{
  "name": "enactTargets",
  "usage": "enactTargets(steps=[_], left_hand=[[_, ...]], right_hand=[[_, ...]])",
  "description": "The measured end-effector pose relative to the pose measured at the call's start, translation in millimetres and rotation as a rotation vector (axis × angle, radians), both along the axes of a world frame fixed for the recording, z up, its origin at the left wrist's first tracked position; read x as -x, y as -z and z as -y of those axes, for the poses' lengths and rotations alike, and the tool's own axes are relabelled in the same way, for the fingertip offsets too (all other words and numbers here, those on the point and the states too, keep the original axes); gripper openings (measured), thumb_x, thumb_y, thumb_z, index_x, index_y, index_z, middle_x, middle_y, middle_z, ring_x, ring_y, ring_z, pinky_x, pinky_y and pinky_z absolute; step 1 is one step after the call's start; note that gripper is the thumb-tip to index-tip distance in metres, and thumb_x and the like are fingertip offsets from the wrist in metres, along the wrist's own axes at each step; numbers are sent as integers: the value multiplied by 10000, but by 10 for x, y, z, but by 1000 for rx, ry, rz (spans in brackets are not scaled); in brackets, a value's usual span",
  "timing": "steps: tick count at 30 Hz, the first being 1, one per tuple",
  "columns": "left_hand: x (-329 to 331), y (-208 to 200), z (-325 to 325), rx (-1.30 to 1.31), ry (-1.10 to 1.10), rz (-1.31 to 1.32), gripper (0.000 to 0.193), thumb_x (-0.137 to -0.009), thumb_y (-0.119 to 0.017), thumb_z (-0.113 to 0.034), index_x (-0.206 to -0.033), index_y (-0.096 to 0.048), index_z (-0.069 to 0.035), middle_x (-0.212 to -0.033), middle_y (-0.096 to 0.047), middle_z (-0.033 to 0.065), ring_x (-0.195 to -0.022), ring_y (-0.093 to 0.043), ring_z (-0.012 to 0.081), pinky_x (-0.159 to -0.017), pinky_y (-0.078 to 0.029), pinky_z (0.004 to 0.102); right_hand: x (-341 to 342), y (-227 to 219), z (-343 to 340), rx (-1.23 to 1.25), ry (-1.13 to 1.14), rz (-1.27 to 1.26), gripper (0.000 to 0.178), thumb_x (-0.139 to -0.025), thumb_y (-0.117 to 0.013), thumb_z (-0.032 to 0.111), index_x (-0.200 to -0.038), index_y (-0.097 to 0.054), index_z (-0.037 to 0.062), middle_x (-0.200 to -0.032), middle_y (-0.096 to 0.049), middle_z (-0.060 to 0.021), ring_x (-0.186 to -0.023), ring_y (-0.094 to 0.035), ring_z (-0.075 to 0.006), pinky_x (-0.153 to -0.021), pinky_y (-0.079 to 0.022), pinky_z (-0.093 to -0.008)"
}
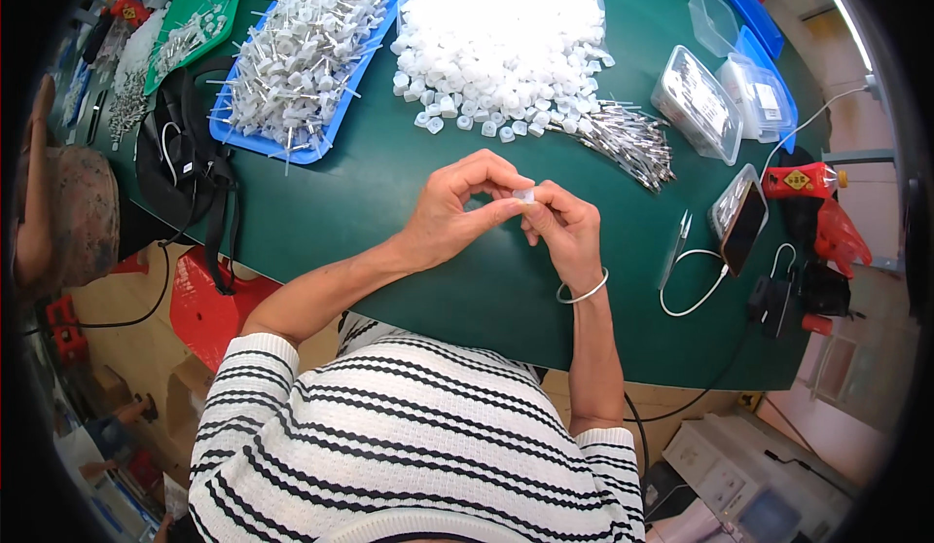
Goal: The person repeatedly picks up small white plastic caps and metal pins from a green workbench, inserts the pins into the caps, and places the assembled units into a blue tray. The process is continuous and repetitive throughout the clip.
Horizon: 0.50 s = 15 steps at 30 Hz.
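My left hand (455,204) and my right hand (564,234) meet over the green table (409,319). A small whitish translucent plastic cap (524,196) is pinched between the fingertips of both. Whether a metal pin sits in the cap is hidden by my fingers. Beyond my hands spreads a large heap of similar white caps (496,47), spilling out of a clear plastic bag. Right of that heap lies a bundle of thin metal pins (628,144). At the far left, many white caps with pins in them (306,56) are piled in a blue tray (304,157).
To the right are clear plastic boxes (697,105), a phone (745,227) on a white cable, tweezers (678,241) and a red-labelled bottle (803,180). A black bag (185,154) and a green tray (232,8) are on the left, where another person's arm (39,183) shows.
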<state>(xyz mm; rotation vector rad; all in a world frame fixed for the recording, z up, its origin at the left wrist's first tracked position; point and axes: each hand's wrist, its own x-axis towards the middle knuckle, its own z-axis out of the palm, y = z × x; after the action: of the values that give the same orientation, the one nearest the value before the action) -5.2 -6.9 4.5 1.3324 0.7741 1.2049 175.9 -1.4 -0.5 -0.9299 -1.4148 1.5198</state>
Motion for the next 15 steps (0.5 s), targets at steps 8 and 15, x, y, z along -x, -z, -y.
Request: enactTargets(steps=[8,15], left_hand=[[153,-298,-110,66,163,-94,266,-824,-620,10,-1089,-632,-5,-975,-599,64,-843,-570,105,-744,-462,230],[225,-480,-267,-71,245,-381,139,-838,-632,-63,-962,-672,-15,-813,-639,40,-757,-579,105,-676,-449,243]], right_hand=[[-71,83,-73,108,-109,-188,148,-905,-591,109,-950,-648,-20,-795,-576,-43,-664,-514,-104,-612,-430,-231],[-97,98,-40,248,-217,-301,182,-921,-578,152,-941,-635,-19,-849,-604,-62,-677,-534,-117,-640,-448,-239]])
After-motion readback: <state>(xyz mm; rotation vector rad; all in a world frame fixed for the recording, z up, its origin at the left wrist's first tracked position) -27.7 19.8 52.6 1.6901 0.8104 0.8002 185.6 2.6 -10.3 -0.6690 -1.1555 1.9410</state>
